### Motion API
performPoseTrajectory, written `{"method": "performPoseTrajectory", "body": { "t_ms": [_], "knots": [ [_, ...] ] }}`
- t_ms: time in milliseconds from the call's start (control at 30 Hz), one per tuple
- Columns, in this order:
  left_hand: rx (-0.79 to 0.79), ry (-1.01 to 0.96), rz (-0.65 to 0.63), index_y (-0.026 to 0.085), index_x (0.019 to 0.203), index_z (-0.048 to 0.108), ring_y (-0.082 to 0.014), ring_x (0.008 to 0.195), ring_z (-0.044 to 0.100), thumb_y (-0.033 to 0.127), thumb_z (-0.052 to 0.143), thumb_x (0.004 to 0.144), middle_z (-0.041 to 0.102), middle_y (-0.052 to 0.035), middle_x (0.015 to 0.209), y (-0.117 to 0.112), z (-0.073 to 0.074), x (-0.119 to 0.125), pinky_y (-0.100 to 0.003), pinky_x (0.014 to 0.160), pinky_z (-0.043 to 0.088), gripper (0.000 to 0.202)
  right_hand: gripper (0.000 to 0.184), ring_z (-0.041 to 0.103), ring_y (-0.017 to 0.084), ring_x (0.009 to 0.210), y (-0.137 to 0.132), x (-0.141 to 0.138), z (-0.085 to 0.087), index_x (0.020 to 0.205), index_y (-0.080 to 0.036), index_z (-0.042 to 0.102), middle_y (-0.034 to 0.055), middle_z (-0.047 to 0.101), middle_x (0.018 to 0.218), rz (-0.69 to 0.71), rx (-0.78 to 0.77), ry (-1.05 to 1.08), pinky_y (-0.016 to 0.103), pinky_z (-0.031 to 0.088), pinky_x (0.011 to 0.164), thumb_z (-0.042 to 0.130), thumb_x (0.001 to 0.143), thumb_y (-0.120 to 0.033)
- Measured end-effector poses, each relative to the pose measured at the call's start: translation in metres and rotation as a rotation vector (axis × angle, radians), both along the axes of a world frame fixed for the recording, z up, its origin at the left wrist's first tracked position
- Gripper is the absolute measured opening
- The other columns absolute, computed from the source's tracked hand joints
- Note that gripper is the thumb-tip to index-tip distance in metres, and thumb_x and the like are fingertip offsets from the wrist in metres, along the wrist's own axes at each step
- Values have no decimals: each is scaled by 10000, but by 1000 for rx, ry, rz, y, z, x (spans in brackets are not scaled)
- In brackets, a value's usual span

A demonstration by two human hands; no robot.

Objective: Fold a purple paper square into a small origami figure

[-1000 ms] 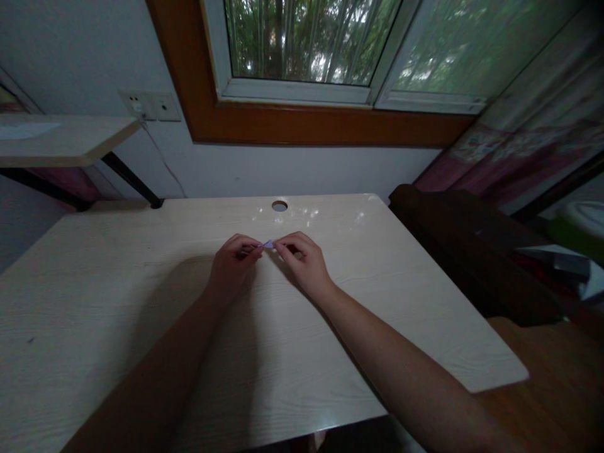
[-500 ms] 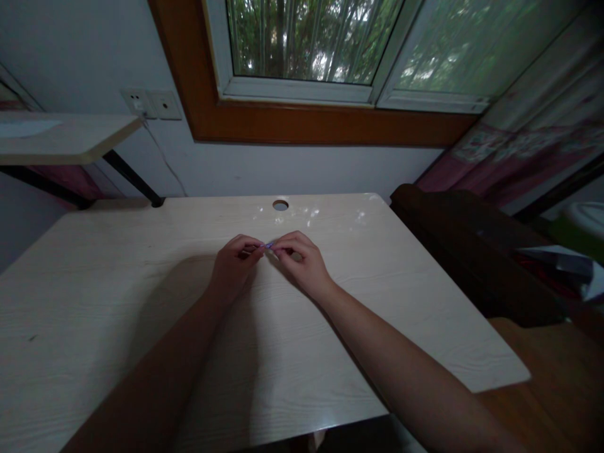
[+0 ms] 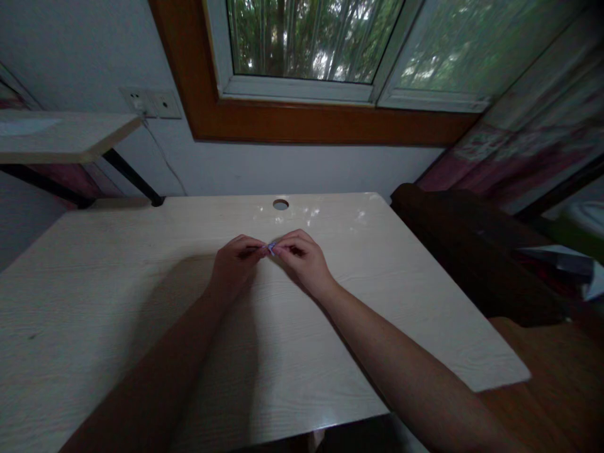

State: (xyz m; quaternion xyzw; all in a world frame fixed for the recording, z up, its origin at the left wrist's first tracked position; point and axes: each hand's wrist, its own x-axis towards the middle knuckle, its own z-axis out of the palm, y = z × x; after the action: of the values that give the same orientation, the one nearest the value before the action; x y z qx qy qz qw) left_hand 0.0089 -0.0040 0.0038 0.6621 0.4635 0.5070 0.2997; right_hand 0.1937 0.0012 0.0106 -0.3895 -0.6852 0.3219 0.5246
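Note:
Between my fingertips is a small bluish-purple piece (image 3: 272, 248), thin and mostly covered; its exact kind is too small to make out. My left hand (image 3: 236, 261) pinches it from the left with thumb and forefinger. From the right, my right hand (image 3: 304, 258) grips it the same way, so the two sets of fingertips nearly meet. Both hands are just over the pale wood-grain table (image 3: 302, 352), toward its far half, with shadows falling beneath them.
A round cable hole (image 3: 280, 204) is near the table's back edge. A raised shelf (image 3: 70, 141) on black legs stands at the left. Dark wooden furniture (image 3: 472, 251) borders the right side. Behind are a window (image 3: 306, 44) and a wall socket (image 3: 151, 104).
More of the bluish-purple piece shows between the fingertips, and it looks bent or angled now. The fingers have shifted slightly; the arms stay in place.

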Motion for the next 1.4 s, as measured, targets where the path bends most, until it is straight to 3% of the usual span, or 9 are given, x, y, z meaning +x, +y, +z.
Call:
{"method": "performPoseTrajectory", "body": {
  "t_ms": [367,767,1033,1400],
  "knots": [
    [-36,-71,-62,228,873,730,-165,790,672,369,716,802,703,-30,859,2,-6,-1,-281,741,543,158,125,607,149,808,1,0,-4,971,-252,717,35,637,923,-13,34,-47,282,502,702,701,849,-273],
    [-119,-78,-16,214,872,722,-163,788,673,402,716,797,736,-22,854,1,-2,-1,-271,740,528,202,36,609,157,818,2,-1,-2,860,-234,746,36,632,869,-16,43,-47,282,495,681,720,835,-237],
    [-145,-70,-31,206,889,714,-167,759,679,404,698,803,733,-31,832,1,-3,0,-272,717,529,216,80,614,163,813,2,0,-3,882,-258,765,32,648,860,-24,54,-75,307,504,714,708,843,-218],
    [-128,-58,-33,207,892,708,-157,753,672,397,690,812,728,-27,841,1,-1,1,-262,707,527,207,91,607,148,784,1,2,-5,902,-246,766,32,640,856,-25,85,-117,275,478,646,686,861,-227]
  ]
}}
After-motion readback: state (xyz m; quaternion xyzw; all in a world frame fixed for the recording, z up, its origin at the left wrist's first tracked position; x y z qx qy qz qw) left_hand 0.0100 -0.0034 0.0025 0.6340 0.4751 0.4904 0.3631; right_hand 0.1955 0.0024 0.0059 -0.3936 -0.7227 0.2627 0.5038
